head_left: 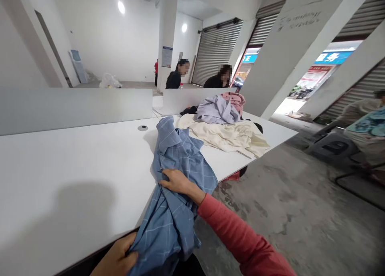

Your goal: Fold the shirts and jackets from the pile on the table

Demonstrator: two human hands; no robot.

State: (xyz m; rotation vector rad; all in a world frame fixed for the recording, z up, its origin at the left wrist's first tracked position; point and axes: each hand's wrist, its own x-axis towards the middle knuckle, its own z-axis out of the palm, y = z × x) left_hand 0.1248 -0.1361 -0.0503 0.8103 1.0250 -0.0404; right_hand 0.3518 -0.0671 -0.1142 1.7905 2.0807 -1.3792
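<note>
One blue checked garment, lower end cropped, pinched by left hand, clasped by right hand, some fingers hidden

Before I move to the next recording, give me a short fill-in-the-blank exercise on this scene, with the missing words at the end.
1. The right hand holds a checked garment whose main colour is ____.
2. Lower in the picture, the ____ hand holds the same garment.
3. In the picture, the cream cloth lies to the ____ of the round hole.
4. The tabletop is ____ in colour.

Missing words: blue; left; right; white.
</note>
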